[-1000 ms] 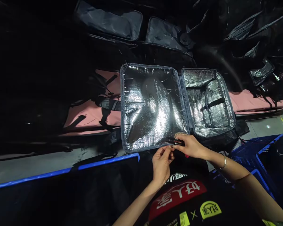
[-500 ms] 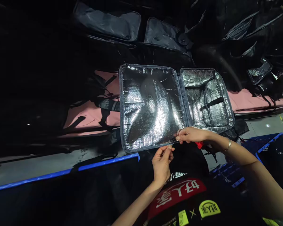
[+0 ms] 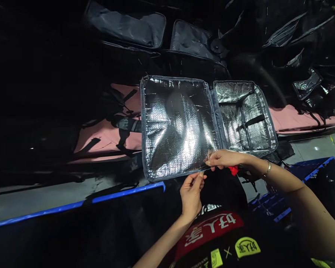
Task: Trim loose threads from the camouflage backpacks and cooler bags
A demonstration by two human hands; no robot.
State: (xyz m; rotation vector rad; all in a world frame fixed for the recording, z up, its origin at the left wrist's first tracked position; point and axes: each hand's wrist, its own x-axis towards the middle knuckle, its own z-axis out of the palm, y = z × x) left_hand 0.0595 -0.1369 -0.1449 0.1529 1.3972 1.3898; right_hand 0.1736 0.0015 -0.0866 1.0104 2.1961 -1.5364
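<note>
An insulated bag lies unfolded in the middle of the head view, its silver foil lining facing up. Its flat lid panel [image 3: 178,130] is on the left, and the boxy body [image 3: 240,119] with a black inner strap is on the right. My left hand [image 3: 192,193] is closed, thumb and fingers pinching the lid's lower edge. My right hand [image 3: 225,159] is closed just above that edge, near the lid's right corner. A small red piece [image 3: 233,170] shows under the right hand; what the fingers hold is hidden.
Pink fabric pieces [image 3: 108,137] with black straps lie beneath and beside the bag. Dark grey bag panels [image 3: 128,29] lie further back. A blue rim [image 3: 123,195] runs along the front left, and a blue crate [image 3: 309,175] stands at the right.
My right hand has shifted slightly left along the lid's edge, and the red piece under it has moved left too. My left hand keeps its pinch in the same place.
</note>
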